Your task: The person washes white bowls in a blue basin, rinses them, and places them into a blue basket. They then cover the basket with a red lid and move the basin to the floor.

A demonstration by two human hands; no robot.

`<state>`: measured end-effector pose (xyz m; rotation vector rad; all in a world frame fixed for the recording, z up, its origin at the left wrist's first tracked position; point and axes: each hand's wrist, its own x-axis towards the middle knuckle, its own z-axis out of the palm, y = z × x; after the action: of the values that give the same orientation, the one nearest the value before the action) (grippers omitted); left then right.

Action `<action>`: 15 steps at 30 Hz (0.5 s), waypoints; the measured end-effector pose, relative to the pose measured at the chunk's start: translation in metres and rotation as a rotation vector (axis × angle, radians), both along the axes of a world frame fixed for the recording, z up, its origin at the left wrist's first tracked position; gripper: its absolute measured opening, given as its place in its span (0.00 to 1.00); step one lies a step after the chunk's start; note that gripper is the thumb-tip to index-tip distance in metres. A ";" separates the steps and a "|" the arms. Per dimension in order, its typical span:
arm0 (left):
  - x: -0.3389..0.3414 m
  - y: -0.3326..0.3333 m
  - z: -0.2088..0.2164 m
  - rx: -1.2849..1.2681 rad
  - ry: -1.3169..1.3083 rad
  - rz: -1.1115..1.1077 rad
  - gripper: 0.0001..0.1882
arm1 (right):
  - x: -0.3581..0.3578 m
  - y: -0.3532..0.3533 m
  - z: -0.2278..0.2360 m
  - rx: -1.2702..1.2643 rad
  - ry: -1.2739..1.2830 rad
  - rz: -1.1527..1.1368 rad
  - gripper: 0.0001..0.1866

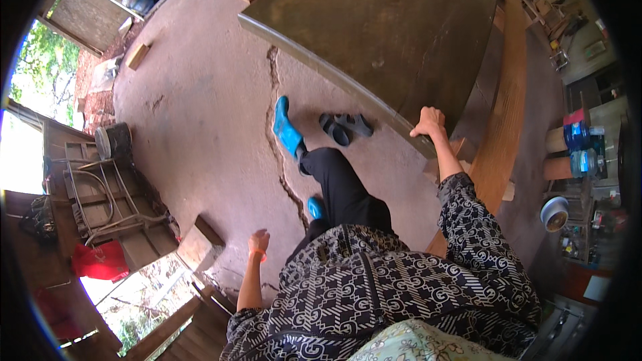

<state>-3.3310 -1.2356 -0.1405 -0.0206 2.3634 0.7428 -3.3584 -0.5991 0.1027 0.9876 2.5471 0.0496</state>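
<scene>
The right hand [429, 122] is clamped over the near edge of a large dark table [394, 20], fingers curled on the rim as if to steady the body, since one blue boot [287, 128] is stepping forward just left of that edge. The left hand [259, 241] hangs free and loosely open, well away from the table and touching nothing. A pair of dark sandals [345, 127] lies on the cracked concrete floor [200, 120] just below the table's rim, and a long wooden plank [505, 113] runs along its right side.

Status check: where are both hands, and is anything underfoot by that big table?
Right hand gripping the edge of the big dark tabletop. Left hand hanging free, open, touching nothing. Dark sandals on the cracked concrete floor below the table edge.
</scene>
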 end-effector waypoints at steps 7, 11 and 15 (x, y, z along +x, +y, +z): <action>-0.002 0.016 0.024 0.131 -0.054 0.071 0.21 | -0.004 0.004 -0.003 -0.018 -0.046 -0.016 0.31; 0.001 0.010 0.026 0.092 -0.042 0.084 0.21 | -0.007 0.005 -0.003 -0.013 -0.070 -0.002 0.31; 0.011 -0.004 0.016 0.054 -0.037 0.088 0.20 | -0.007 0.007 -0.004 -0.020 -0.072 -0.015 0.32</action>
<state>-3.3204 -1.2395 -0.1250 -0.1154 2.3187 0.8415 -3.3658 -0.5926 0.0985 0.9802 2.4699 0.0546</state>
